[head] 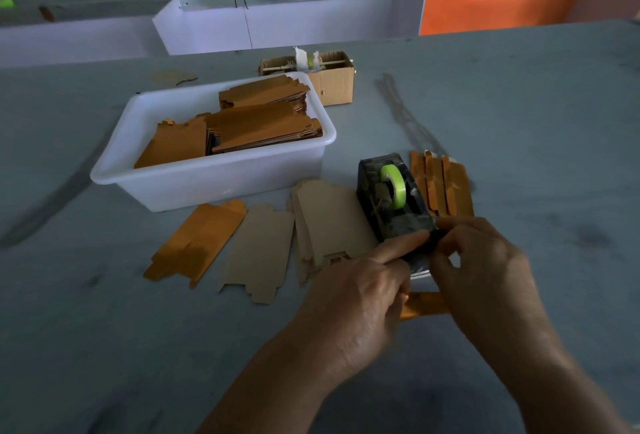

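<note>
right hand (485,260) curled, pinching tape dispenser (408,222) end

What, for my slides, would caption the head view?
Left hand and right hand at the front of the tape dispenser, beside cardboard blanks.

A dim grey table (519,104) fronts white (284,26) and orange partitions (498,0).

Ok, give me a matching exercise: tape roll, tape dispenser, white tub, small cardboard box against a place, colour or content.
1 tape roll
2 tape dispenser
3 white tub
4 small cardboard box

a holds stacked brown blanks
b behind the tub
c green, on the dispenser
d black, left hand and right hand at its near end

Pairs: 1c, 2d, 3a, 4b
</note>
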Tool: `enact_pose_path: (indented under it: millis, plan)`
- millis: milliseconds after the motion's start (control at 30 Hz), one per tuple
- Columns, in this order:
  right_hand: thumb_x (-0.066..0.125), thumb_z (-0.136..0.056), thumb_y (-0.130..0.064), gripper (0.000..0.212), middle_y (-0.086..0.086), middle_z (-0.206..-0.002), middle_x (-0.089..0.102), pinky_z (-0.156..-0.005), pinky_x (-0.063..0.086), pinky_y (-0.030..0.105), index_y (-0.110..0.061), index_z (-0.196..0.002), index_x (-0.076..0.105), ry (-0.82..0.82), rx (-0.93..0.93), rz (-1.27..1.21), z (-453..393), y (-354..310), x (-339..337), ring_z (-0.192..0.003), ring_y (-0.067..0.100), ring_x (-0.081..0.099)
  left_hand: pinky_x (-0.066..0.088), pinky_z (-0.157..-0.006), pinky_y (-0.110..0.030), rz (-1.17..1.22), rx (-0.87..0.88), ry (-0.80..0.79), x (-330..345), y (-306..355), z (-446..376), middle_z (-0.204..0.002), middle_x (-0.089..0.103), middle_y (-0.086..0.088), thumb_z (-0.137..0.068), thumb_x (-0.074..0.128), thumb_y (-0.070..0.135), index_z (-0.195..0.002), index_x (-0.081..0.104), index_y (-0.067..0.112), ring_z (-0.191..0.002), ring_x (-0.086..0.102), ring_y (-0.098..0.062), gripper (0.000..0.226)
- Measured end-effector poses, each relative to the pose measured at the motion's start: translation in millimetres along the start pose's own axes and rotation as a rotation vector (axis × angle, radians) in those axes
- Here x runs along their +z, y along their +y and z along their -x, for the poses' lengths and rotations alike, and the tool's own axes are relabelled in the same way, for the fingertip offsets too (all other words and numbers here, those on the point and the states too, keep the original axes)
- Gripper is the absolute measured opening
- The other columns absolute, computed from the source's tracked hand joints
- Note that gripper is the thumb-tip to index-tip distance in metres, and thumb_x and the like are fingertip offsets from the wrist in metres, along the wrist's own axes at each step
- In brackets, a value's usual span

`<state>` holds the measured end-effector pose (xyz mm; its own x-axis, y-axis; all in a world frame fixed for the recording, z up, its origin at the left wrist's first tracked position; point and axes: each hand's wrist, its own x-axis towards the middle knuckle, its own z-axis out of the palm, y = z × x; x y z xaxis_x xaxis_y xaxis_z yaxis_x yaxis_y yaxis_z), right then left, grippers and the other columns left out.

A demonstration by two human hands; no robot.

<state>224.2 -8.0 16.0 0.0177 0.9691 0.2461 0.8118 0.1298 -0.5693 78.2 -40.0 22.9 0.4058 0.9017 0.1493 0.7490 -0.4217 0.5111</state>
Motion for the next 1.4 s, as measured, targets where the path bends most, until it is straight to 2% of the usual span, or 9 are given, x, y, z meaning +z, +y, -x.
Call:
enact_pose_path:
  millis: [100,200,333,400,500,633,833,1033,1400]
  plan:
    - [0.061,-0.085,-0.007,0.019,0.002,-0.105,0.063,-0.063,0.037,0.016,-0.019,-0.07,0.058,0.11,-0.001,-0.099,1,3,-7,-0.086,0.018,0.058,0.039,-0.063,-0.008,0.061,-0.038,0.027,-1,4,0,-0.151,0.031,0.025,-0.09,0.06,0.01,-0.078,0.057,0.017,-0.074,0.058,-0.003,0.015]
    - [0.062,-0.083,-0.025,0.009,-0.009,-0.093,0.067,-0.071,0.052,0.023,-0.027,-0.075,0.063,0.177,0.126,-0.562,-5,17,-29,-0.086,0.016,0.063,0.043,-0.08,-0.009,0.325,-0.235,0.119,-4,9,3,-0.136,0.047,0.025,-0.089,0.061,0.015,-0.083,0.063,0.018,-0.103,0.055,0.003,0.007]
    - [0.077,-0.054,-0.06,0.043,-0.003,-0.071,0.066,-0.067,0.056,0.021,-0.022,-0.074,0.069,-0.193,0.073,-1.023,7,17,-46,-0.071,0.009,0.066,0.052,-0.075,-0.027,0.716,-0.572,0.217,-11,9,9,-0.092,0.068,0.017,-0.088,0.063,0.027,-0.085,0.067,0.027,-0.08,0.063,0.0,0.005]
    - [0.078,-0.048,-0.067,0.055,0.0,-0.067,0.065,-0.059,0.053,0.017,-0.021,-0.078,0.072,-0.314,0.004,-0.962,15,11,-43,-0.064,0.009,0.063,0.051,-0.061,-0.029,0.816,-0.647,0.21,-16,11,11,-0.069,0.066,0.011,-0.089,0.061,0.026,-0.082,0.067,0.027,-0.06,0.06,-0.005,0.01]
    - [0.072,-0.059,-0.044,0.025,0.001,-0.067,0.068,-0.054,0.05,0.013,-0.028,-0.078,0.075,-0.38,-0.053,-0.88,19,-1,-38,-0.06,0.006,0.062,0.047,-0.05,-0.027,0.824,-0.638,0.234,-20,15,11,-0.069,0.065,0.0,-0.093,0.057,0.021,-0.086,0.065,0.018,-0.052,0.057,-0.008,0.011]
    - [0.059,-0.062,-0.031,0.022,-0.001,-0.077,0.07,-0.054,0.049,0.014,-0.035,-0.077,0.075,-0.43,-0.067,-0.804,17,-14,-34,-0.063,0.004,0.062,0.059,-0.067,-0.04,0.753,-0.611,0.251,-22,18,12,-0.079,0.07,-0.002,-0.091,0.059,0.025,-0.088,0.066,0.021,-0.071,0.068,-0.017,0.009]
    - [0.059,-0.06,-0.038,0.039,-0.003,-0.078,0.07,-0.052,0.049,0.015,-0.04,-0.099,0.062,-0.363,-0.104,-0.697,13,-22,-31,-0.065,0.006,0.064,0.06,-0.064,-0.025,0.9,-0.589,0.25,-23,17,13,-0.077,0.073,0.0,-0.092,0.062,0.019,-0.087,0.07,0.017,-0.069,0.072,-0.009,0.009]
    - [0.07,-0.072,-0.019,0.027,-0.008,-0.072,0.071,-0.047,0.048,0.022,-0.027,-0.089,0.051,-0.286,-0.028,-0.615,14,-23,-26,-0.061,0.007,0.066,0.06,-0.067,-0.025,0.975,-0.538,0.202,-25,15,15,-0.08,0.074,-0.002,-0.091,0.063,0.015,-0.091,0.071,0.011,-0.073,0.073,-0.012,0.009]
    - [0.073,-0.074,-0.021,0.028,-0.021,-0.072,0.068,-0.047,0.047,0.015,-0.029,-0.084,0.048,-0.26,0.004,-0.443,19,-32,-24,-0.059,0.0,0.064,0.06,-0.076,-0.031,0.993,-0.536,0.125,-26,13,19,-0.083,0.075,0.0,-0.089,0.065,0.024,-0.09,0.071,0.014,-0.077,0.073,-0.012,0.011]
